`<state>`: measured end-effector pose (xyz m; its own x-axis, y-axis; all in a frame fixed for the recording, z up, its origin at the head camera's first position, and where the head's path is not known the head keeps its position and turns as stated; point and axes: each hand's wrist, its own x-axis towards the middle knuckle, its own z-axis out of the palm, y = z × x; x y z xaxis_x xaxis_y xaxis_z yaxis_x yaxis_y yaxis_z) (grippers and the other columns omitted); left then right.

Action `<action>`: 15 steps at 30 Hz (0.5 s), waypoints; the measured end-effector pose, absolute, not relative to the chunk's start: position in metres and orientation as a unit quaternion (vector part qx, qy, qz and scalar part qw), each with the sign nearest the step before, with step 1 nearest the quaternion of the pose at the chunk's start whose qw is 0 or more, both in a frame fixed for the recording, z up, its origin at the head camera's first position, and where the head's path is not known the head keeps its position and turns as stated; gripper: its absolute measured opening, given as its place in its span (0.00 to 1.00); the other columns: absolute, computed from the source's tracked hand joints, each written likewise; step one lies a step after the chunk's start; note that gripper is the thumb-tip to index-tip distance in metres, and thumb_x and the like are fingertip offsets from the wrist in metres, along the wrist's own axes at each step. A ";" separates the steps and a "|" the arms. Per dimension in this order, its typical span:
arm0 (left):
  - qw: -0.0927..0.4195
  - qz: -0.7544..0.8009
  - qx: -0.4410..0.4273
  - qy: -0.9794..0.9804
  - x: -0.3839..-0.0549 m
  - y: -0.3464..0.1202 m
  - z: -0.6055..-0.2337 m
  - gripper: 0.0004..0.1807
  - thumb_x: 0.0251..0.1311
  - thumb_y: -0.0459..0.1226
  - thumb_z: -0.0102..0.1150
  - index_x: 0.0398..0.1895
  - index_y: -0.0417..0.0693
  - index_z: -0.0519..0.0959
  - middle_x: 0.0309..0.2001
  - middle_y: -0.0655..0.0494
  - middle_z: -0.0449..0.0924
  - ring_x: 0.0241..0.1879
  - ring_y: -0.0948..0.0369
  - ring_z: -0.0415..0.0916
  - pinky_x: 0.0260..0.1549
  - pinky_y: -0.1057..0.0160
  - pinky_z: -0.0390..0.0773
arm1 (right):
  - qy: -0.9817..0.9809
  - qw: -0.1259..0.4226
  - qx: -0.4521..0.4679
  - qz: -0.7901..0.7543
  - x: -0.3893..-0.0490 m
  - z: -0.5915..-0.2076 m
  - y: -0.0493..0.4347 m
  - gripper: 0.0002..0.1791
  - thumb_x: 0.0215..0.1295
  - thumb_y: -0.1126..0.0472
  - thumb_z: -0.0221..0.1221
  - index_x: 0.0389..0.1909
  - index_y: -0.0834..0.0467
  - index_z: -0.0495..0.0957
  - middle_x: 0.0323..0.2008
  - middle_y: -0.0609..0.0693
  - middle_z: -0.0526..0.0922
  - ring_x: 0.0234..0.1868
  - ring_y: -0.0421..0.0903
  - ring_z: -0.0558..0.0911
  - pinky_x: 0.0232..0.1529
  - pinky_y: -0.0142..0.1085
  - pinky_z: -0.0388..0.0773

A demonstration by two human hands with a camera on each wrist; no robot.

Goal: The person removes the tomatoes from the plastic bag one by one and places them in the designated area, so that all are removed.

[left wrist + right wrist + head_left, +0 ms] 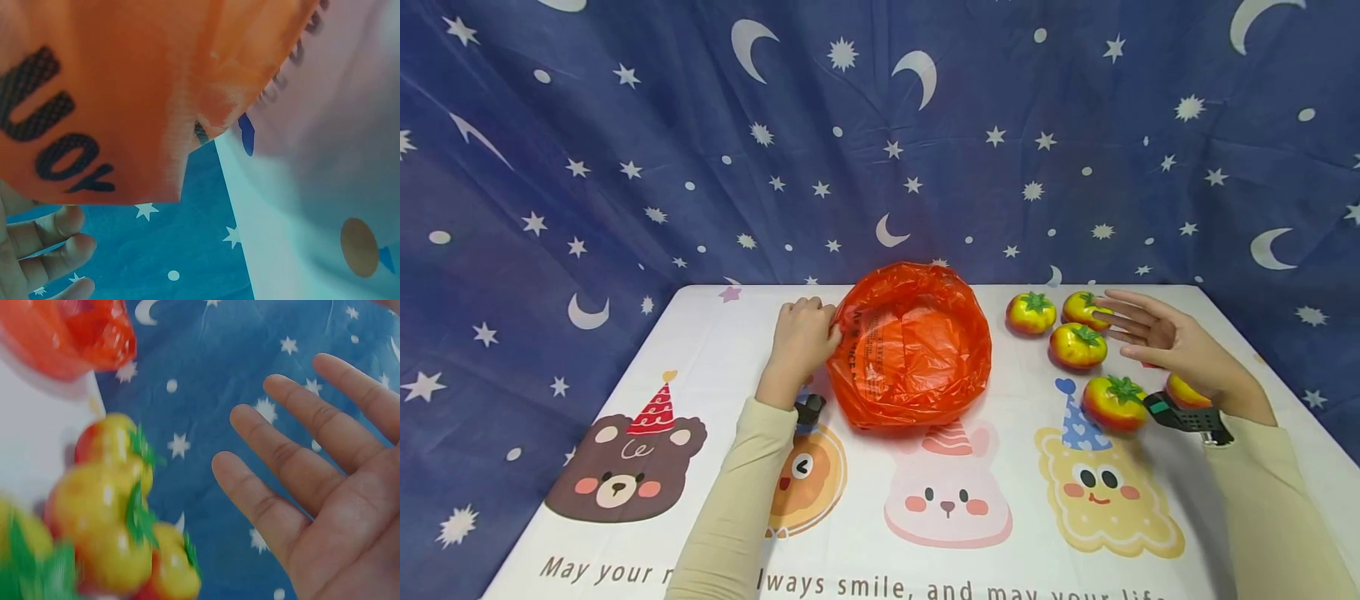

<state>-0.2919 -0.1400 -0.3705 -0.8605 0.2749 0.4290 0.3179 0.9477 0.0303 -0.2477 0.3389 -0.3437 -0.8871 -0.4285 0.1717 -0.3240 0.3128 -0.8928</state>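
Observation:
An open red plastic bag (917,400) stands at the table's middle, its mouth facing up and its rim spread round. My left hand (805,342) holds the bag's left rim, with curled fingers on its outside. In the left wrist view, the bag's printed side (137,125) covers part of that hand. To the right, my right hand (1168,337) hovers with its fingers extended and nothing in it. Below and beside it lie several red-and-yellow tomato-like fruits with green leafy tops, including a back-left one (1030,315), a middle one (1077,347) and a front one (1115,403).
Another fruit (1185,393) lies partly hidden under my right wrist. A white cloth (865,500) printed with cartoon animals covers the table. A blue curtain (820,150) with moons and stars hangs along the back and sides.

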 end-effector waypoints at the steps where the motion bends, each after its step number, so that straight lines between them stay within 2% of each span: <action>1: 0.213 -0.050 -0.153 -0.964 -0.292 -0.140 -0.370 0.09 0.56 0.39 0.55 0.27 0.41 0.79 0.29 0.46 0.79 0.33 0.49 0.76 0.39 0.49 0.72 | 0.810 0.046 -0.232 -0.536 -0.249 -0.342 0.334 0.38 0.62 0.76 0.51 0.71 0.55 0.52 0.63 0.34 0.68 0.59 0.25 0.72 0.48 0.19 0.73; 9: 0.191 -0.045 -0.133 -0.971 -0.292 -0.142 -0.369 0.11 0.58 0.41 0.54 0.30 0.42 0.80 0.32 0.45 0.80 0.36 0.48 0.76 0.41 0.49 0.72 | 0.774 0.057 -0.272 -0.569 -0.262 -0.338 0.296 0.35 0.62 0.75 0.51 0.70 0.57 0.54 0.64 0.39 0.70 0.60 0.27 0.72 0.52 0.21 0.72; 15: 0.185 -0.040 -0.114 -0.975 -0.291 -0.144 -0.368 0.15 0.61 0.46 0.51 0.28 0.43 0.76 0.30 0.47 0.77 0.35 0.48 0.75 0.42 0.48 0.72 | 0.800 0.040 -0.240 -0.548 -0.273 -0.339 0.258 0.33 0.65 0.65 0.55 0.69 0.51 0.57 0.66 0.45 0.69 0.62 0.32 0.72 0.52 0.22 0.72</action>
